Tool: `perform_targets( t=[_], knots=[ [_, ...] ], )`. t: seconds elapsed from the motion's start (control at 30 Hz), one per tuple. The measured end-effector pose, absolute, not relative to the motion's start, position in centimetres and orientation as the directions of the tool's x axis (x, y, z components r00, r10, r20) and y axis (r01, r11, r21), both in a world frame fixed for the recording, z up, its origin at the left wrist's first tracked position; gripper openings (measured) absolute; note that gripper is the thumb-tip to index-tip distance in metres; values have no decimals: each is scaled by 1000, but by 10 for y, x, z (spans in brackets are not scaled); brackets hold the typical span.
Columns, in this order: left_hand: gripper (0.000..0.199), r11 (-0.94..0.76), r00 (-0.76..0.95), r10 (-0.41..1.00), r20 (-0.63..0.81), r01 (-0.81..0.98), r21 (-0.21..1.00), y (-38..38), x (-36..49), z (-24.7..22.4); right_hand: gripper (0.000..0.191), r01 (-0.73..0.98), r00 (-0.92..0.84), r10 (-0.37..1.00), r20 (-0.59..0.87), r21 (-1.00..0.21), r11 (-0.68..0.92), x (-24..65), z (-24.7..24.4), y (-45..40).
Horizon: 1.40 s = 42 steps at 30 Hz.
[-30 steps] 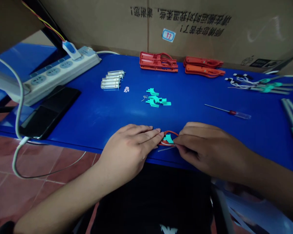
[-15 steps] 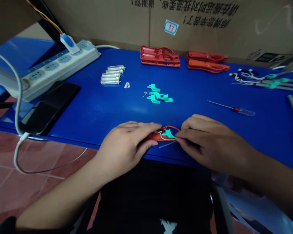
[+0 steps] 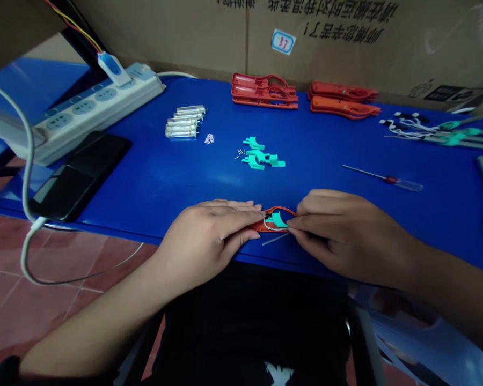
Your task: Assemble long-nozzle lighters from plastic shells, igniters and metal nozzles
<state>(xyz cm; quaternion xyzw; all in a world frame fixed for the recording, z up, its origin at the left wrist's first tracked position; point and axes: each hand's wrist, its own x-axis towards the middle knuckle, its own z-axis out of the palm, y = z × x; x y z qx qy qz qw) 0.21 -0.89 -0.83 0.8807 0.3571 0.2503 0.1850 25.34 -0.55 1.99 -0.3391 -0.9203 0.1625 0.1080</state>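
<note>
An orange plastic shell half (image 3: 257, 227) lies near the table's front edge, its inside facing up. My left hand (image 3: 211, 233) grips its left end between thumb and fingers. Within the shell sits a curved teal trigger piece (image 3: 279, 220), with a white wire (image 3: 271, 229) running below it. My right hand (image 3: 342, 230) closes on the shell's right end, thumb and forefinger pinched by the trigger piece; exactly what they pinch is hidden. Just in front of the shell a thin clear strip (image 3: 274, 239) rests on the table.
Teal pieces (image 3: 257, 155) and tiny screws (image 3: 240, 154) lie mid-table. Behind are clear tubes (image 3: 183, 123), red shells (image 3: 261, 91) and orange shells (image 3: 344, 106). A screwdriver (image 3: 386, 178) and wired rods (image 3: 451, 134) lie right; a phone (image 3: 82, 174) and power strip (image 3: 100, 104) left.
My left forefinger has slid a little to the right over the shell, covering the black part by the trigger piece more. My right hand has barely moved. The view has shifted slightly.
</note>
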Motion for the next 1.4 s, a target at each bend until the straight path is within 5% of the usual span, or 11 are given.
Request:
perform_targets(
  t=[0.13, 0.33, 0.47, 0.63, 0.77, 1.07, 1.2, 1.4],
  knots=[
    [24, -677, 622, 720, 310, 529, 512, -9, 1, -9, 30, 652, -734, 679, -1, -280, 704, 247, 27, -5],
    [22, -696, 633, 704, 322, 523, 493, -8, 1, -10, 20, 704, -636, 749, -184, -535, 467, 246, 36, 8],
    [22, -709, 639, 693, 334, 519, 477, -8, 2, -9, 25, 741, -598, 785, -160, -485, 466, 238, 36, 6],
    [21, -719, 644, 681, 348, 498, 484, -7, 1, -9, 23, 765, -522, 817, -246, -559, 320, 237, 34, 7],
    [45, -645, 603, 748, 278, 561, 518, -6, -1, -8, 17, 794, -459, 833, -309, -564, 228, 237, 36, 11],
    [45, -642, 625, 743, 237, 568, 515, 10, 4, -1, 19, 779, -508, 826, -245, -538, 320, 239, 35, 15],
    [29, -612, 663, 732, 157, 539, 579, 20, 6, 3, 21, 760, -545, 817, -189, -524, 385, 241, 33, 22],
    [29, -595, 678, 718, 156, 482, 643, 26, 10, 3, 17, 721, -551, 808, -210, -607, 333, 242, 30, 28]
  ],
)
